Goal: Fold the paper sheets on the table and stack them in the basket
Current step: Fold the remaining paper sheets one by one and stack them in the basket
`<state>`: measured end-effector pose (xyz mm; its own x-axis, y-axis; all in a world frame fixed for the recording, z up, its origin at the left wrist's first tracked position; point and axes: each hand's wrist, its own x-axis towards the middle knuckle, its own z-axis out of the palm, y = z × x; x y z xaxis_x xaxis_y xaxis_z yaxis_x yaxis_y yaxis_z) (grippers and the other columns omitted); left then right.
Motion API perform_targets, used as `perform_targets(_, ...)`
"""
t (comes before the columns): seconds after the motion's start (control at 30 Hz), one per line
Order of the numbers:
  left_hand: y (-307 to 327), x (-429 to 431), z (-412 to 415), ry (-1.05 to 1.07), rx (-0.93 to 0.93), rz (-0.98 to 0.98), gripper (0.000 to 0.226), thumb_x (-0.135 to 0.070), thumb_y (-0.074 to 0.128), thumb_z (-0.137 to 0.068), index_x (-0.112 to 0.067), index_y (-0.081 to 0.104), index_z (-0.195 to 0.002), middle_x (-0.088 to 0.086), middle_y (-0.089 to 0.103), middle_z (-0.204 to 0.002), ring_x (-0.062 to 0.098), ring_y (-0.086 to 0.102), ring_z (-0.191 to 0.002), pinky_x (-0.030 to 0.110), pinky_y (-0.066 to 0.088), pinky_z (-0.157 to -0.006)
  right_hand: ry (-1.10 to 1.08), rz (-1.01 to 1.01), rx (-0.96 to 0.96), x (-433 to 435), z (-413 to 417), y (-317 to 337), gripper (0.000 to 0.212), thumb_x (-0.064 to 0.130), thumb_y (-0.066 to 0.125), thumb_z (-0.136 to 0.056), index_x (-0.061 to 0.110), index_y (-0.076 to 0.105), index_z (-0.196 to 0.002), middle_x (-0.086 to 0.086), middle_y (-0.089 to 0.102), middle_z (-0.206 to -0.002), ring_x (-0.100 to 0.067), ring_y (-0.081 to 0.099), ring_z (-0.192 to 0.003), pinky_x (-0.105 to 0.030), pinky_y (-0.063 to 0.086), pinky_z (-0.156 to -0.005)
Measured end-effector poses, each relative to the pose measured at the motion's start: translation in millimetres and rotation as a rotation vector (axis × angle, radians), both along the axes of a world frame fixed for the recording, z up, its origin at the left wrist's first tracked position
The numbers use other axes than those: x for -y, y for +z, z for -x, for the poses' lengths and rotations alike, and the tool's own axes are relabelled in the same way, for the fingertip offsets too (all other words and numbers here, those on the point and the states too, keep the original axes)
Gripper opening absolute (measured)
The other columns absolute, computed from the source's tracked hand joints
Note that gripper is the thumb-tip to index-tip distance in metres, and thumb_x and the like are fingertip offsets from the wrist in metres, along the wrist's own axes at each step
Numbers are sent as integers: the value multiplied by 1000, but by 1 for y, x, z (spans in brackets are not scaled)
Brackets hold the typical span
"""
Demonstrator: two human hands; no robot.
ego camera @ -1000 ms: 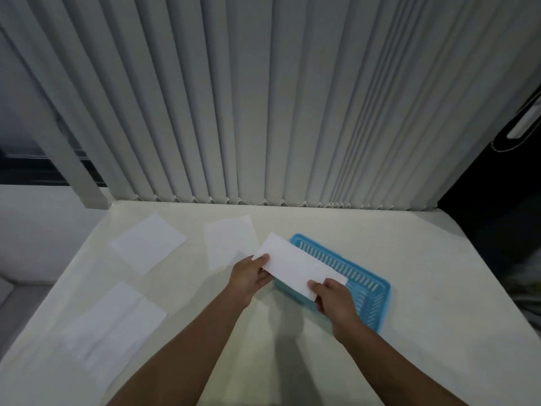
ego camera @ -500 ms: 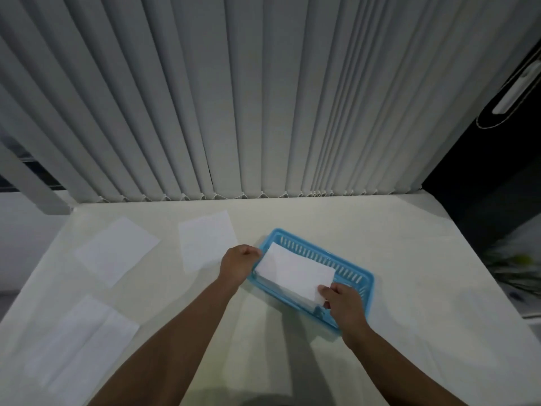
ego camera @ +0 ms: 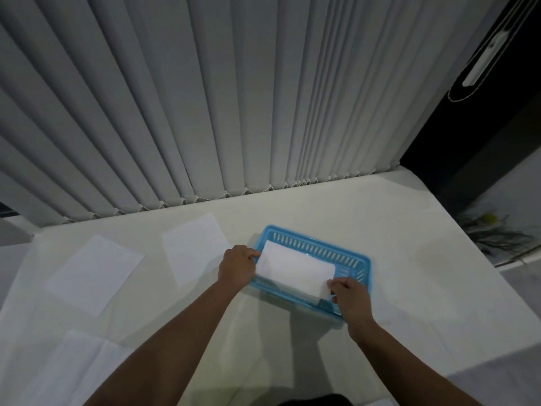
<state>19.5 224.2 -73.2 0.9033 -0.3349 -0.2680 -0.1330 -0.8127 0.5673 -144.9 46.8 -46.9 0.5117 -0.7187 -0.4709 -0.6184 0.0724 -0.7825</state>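
I have both hands on the folded paper sheet [ego camera: 295, 271], which lies inside the blue plastic basket [ego camera: 355, 260] near the middle of the cream desk [ego camera: 424, 288]. My left hand [ego camera: 236, 266] pinches the sheet's left edge at the basket's left end, fingers curled around the paper. My right hand [ego camera: 351, 297] grips the sheet's near right corner between thumb and fingertips, at the basket's near right wall. The sheet sits lengthwise in the basket, covering most of its floor; the slotted far wall and the right end stay uncovered.

To the left of the basket, an unfolded white sheet [ego camera: 194, 253] lies flat on the desk just beside my left hand. Further left lies a second flat sheet [ego camera: 95, 272], apart from the first. A third sheet [ego camera: 67, 373], showing crease lines, lies at the near left edge of the desk. Grey vertical blinds [ego camera: 205, 98] hang along the far edge of the desk.
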Motion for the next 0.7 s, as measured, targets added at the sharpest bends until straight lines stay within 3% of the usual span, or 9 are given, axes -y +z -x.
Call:
perform_targets(0.2, -5, -1, -6, -41, -14, 15, 48, -3, 34, -89, -23, 73, -108, 2, 67, -116, 23, 62, -103, 32, 52, -89, -30, 19, 28, -6, -6, 0, 19, 15, 63, -89, 17, 64, -70, -1, 65, -72, -17, 60, -70, -32, 48, -74)
perform_targets(0.7, -11, -6, -9, -62, -75, 91, 44, -5, 34, -95, -21, 71, -113, 5, 66, -113, 25, 60, -104, 36, 53, -89, -84, -18, 54, -10, -9, -7, 12, 16, 64, -89, 13, 67, -77, -2, 66, -77, -19, 60, -74, -38, 51, -78)
